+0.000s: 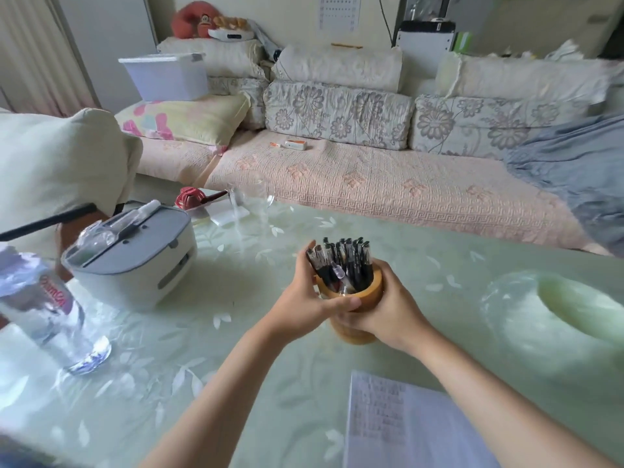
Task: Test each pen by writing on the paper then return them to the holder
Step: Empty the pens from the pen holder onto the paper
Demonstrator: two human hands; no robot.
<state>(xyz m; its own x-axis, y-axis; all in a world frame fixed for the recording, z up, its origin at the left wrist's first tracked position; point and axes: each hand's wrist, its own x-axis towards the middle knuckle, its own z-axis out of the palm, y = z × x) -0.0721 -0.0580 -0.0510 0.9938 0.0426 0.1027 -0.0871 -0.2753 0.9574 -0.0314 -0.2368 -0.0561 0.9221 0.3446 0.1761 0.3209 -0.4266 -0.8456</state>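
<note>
A water bottle (pixel 44 309) stands at the left edge of the pale green table (pixel 209 376), and just behind it sits a white box with a grey lid (pixel 135 261) (something in clear wrapping lies on top). A drinking glass (pixel 248 204) stands close to the far edge, by the sofa (pixel 371 184). A broad stretch of bare tabletop runs from the box to the middle and down to the near edge. In the middle is the wooden holder (pixel 358 327), packed with black pens (pixel 341 265) standing upright, clips up. The left hand (pixel 304 298) cups its left side, fingers curled against the pens and rim, thumb laid across the front. The right hand (pixel 388 315) wraps the holder's right side and lower front. Whether its base rests on the table I cannot tell. The paper (pixel 398 423) lies near the front edge, below the right forearm. To the right sits a pale ring in clear wrap (pixel 557 315).
</note>
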